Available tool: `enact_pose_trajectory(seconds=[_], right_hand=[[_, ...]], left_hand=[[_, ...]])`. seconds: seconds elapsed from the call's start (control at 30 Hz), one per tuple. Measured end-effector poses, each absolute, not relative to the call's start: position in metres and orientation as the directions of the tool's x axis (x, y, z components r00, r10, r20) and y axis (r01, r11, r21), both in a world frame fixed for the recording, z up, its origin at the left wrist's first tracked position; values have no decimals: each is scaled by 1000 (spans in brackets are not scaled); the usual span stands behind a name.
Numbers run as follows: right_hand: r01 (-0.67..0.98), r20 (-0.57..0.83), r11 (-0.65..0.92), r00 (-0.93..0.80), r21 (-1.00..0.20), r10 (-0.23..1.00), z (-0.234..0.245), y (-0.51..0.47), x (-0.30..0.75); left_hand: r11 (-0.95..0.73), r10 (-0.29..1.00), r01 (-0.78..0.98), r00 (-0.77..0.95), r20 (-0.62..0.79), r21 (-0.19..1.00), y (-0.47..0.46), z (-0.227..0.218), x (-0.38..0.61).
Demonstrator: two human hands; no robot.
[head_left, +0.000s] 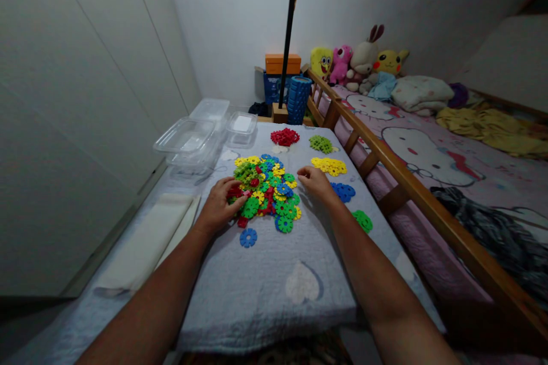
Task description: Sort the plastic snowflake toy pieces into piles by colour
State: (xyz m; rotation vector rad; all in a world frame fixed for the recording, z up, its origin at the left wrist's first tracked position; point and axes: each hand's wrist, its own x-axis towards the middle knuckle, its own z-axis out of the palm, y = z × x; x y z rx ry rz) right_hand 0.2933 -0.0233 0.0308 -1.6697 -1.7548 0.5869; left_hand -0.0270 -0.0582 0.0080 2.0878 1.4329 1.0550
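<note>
A mixed pile of flat plastic snowflake pieces (268,191) in yellow, green, blue and red lies on a pale blue quilt (265,285). My left hand (220,205) rests on the pile's left edge, fingers curled over red pieces. My right hand (314,181) sits at the pile's right edge, fingers bent down toward the quilt; what they pinch is hidden. Sorted groups lie around: red (285,137), light green (321,144), yellow (329,166), blue (343,191) and dark green (363,220). One blue piece (248,237) lies alone in front of the pile.
Clear plastic containers (192,140) with lids stand at the back left. A white folded cloth (145,242) lies left of the quilt. A wooden bed rail (411,182) runs along the right, with plush toys (363,60) on the bed. A black pole (289,34) rises behind.
</note>
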Motion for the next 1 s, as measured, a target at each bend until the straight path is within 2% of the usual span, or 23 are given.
enact_pose_trajectory(seconds=[0.23, 0.43, 0.8, 1.0], right_hand=[[887, 149, 129, -69, -443, 986, 19, -40, 262], [918, 88, 119, -93, -377, 992, 21, -41, 262], [884, 168, 126, -55, -449, 984, 21, -45, 268], [764, 275, 169, 12, -622, 961, 44, -51, 299]], left_hand=[[-396, 914, 619, 195, 356, 678, -58, 8, -27], [-406, 908, 614, 189, 373, 677, -57, 7, -27], [-388, 918, 609, 188, 350, 692, -59, 9, -26], [-398, 913, 619, 197, 356, 677, -57, 5, -28]])
